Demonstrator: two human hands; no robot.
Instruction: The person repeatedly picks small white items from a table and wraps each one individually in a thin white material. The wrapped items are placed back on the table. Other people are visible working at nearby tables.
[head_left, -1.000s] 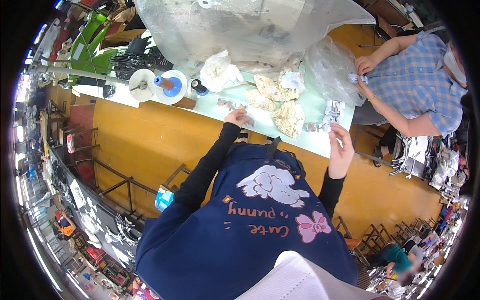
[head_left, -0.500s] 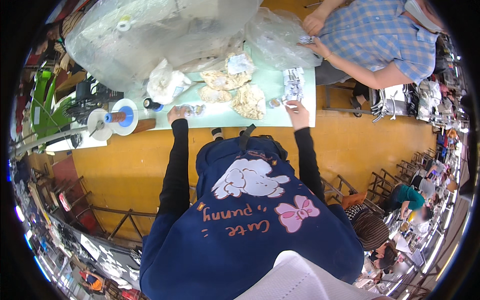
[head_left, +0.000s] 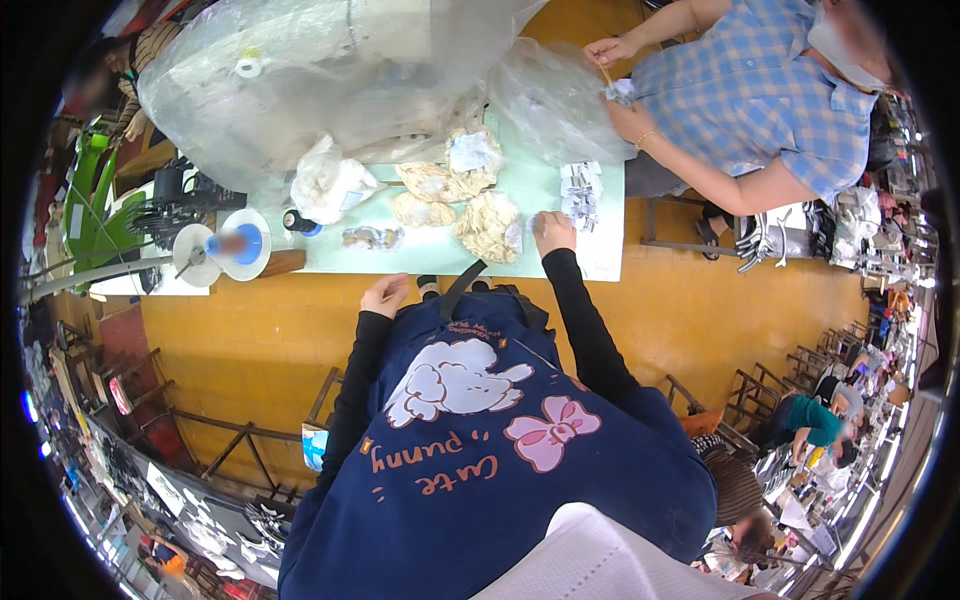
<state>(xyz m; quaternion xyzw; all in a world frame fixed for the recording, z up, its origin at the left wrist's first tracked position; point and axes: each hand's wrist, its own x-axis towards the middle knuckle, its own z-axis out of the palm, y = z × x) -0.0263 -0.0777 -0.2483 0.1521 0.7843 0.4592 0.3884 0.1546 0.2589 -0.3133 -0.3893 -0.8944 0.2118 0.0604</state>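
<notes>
Right hand (head_left: 554,232) sits between cream bundle (head_left: 490,228) and white strips (head_left: 580,195), left hand (head_left: 384,296) at table's (head_left: 340,262) near edge, both grips unclear

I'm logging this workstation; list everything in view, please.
Table: 1, pale green, ahead
Sheet: 1, clear plastic, far side
Bag: 1, clear plastic, right of sheet
Sack: 1, white, table's left
Bundles: 4, cream, centre
Packets: uncountable, brownish, near edge
Stack: 1, whitish pieces, table's right
Spools: 2, brown and black, left
Fan: 1, black, far left
Other people: several, nearest in blue check, upper right
Floor: 1, yellow, beneath
Left hand: 1, bare, near table's edge
Right hand: 1, bare, over table
</notes>
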